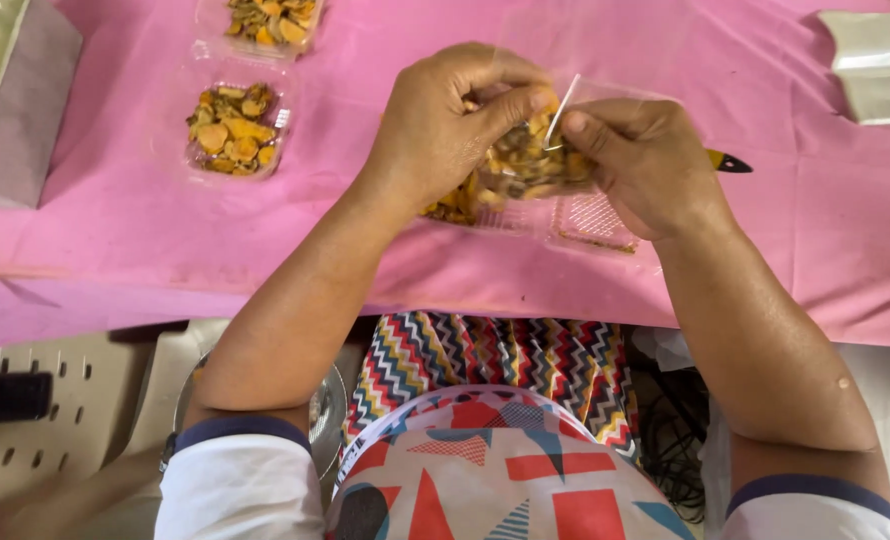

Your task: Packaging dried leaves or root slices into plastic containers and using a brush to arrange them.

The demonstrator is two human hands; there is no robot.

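top tray [270,20] cut off by edge, open tray [590,220] half hidden

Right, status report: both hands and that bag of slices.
Left hand pinching dried yellow slices into clear plastic bag. Right hand gripping bag's open mouth. Open clear tray directly beneath; two filled trays off left on pink cloth.

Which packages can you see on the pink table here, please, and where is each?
Clear bag: centre, held by left hand and right hand, part filled with yellow-brown slices.
Open tray: under the hands, clear plastic.
Filled tray: left, clear, yellow slices.
Second filled tray: top edge, alike.
Spare bags: top right, flat, shiny.
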